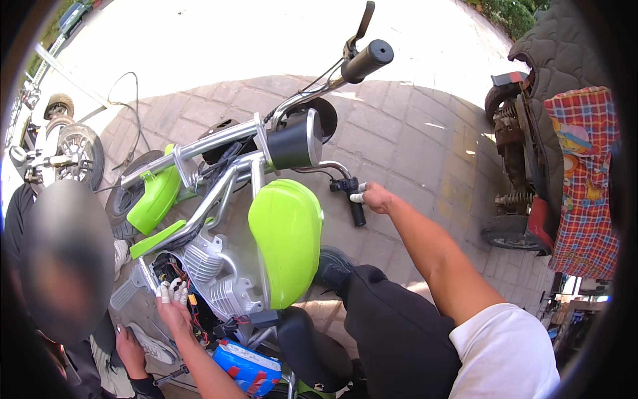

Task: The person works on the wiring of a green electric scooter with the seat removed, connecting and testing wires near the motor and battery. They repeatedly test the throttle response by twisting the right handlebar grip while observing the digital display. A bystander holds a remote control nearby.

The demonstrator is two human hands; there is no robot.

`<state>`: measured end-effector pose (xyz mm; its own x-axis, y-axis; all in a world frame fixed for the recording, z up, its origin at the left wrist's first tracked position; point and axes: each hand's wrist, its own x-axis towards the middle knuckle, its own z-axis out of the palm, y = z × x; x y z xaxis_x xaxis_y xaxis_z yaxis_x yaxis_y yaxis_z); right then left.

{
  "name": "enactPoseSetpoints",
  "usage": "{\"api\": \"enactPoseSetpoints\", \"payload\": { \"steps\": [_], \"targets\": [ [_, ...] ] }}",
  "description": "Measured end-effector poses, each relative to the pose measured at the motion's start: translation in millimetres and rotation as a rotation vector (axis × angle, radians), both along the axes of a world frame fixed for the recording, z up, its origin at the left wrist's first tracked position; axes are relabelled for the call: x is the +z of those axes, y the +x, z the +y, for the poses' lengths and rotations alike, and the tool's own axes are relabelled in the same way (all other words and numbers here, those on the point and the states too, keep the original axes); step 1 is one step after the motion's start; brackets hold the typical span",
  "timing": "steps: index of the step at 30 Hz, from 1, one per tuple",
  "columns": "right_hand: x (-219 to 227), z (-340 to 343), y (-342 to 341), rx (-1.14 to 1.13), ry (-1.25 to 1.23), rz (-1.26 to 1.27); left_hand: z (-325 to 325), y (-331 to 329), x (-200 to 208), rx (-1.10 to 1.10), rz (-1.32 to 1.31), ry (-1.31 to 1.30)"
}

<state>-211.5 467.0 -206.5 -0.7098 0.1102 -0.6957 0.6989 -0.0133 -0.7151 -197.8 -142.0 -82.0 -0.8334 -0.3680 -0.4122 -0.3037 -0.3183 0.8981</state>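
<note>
A small motorbike with a bright green tank (286,243) and silver tube frame leans in front of me. My right hand (377,198), white coverings on its fingers, is closed at the black handlebar control (344,185) beside the grip (359,214). Lower left, my left hand (174,311) reaches into the frame by the wiring (174,266). Its white-covered fingers are curled near a dark piece; what they hold is too small to make out. Next to that hand sit the silver ribbed engine (212,266) and a blue-wrapped battery pack (247,367).
A co-worker's hand (131,352) is close to my left forearm. The other handlebar grip (369,61) sticks up at the far side. A three-wheeled vehicle with a quilted cover (565,53) stands right; other bikes (76,153) stand far left. A loose cable (137,106) lies on the paving.
</note>
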Motion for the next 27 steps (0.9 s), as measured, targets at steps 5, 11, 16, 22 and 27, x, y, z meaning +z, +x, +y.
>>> {"api": "enactPoseSetpoints", "payload": {
  "steps": [5, 11, 16, 22, 27],
  "targets": [
    [12, -14, 7, -0.085, 0.301, -0.061, 3, -5, -5, -0.026, -0.016, -0.03],
    [32, -39, 0, -0.078, 0.481, -0.11, -22, -5, -15, -0.058, 0.028, -0.054],
    [40, -36, 2, -0.054, 0.441, -0.13, -24, -7, -14, -0.058, 0.001, -0.076],
    [44, -35, 3, -0.054, 0.438, -0.119, -9, -7, -4, -0.02, -0.038, -0.122],
    [40, -34, 2, -0.061, 0.439, -0.104, -18, -6, -8, -0.047, -0.022, -0.098]
  ]
}}
